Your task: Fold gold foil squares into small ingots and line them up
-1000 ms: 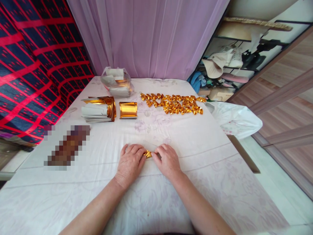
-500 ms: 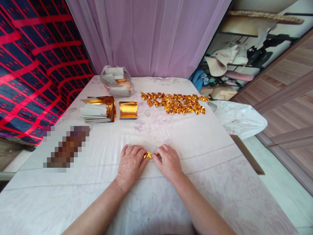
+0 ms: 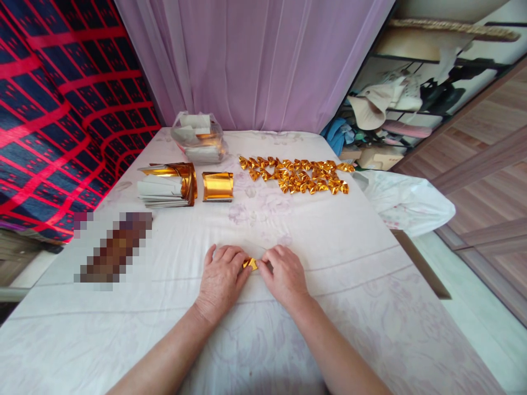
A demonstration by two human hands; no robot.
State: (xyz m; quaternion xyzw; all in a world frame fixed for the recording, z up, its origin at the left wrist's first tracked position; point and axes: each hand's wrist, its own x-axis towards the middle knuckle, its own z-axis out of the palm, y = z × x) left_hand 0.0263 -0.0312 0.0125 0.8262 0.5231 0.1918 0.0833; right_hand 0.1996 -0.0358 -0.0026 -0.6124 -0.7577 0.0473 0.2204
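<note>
Gold foil piece [image 3: 250,264], small and folded, on white-clothed surface [image 3: 329,247]: pinched between left hand [image 3: 221,278] and right hand [image 3: 284,274], fingers pressed together. Beyond: folded gold pieces [image 3: 298,175], foil stack [image 3: 217,186].

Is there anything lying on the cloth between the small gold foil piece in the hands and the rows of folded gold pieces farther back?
Nothing visible: only bare white cloth lies between the small gold foil piece and the rows of folded gold pieces.
</note>
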